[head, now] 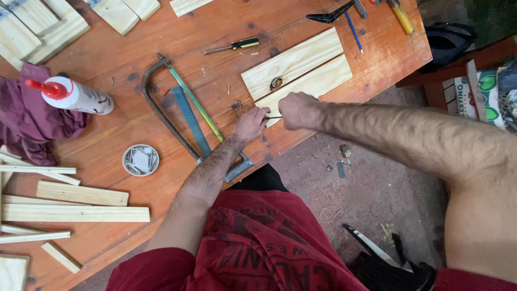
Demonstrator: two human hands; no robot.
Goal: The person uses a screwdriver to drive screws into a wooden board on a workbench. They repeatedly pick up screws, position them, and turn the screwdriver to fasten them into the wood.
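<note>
My left hand (250, 123) rests at the near corner of two pale wood boards (301, 70) lying side by side on the reddish workbench (161, 48), its fingers pinching a thin dark metal piece (273, 117), perhaps a nail. My right hand (298, 110) is a closed fist against the same spot, gripping the other end of that thin piece at the board's edge. What exactly the fist holds is hidden inside it.
A hacksaw (177, 108) and blue ruler (191, 121) lie left of my hands. A round tin of nails (140, 160), glue bottle (75, 95), purple cloth (24, 113), wood strips (75, 205), screwdriver (231, 46) and pencil (354, 32) surround them. The bench edge runs close below my hands.
</note>
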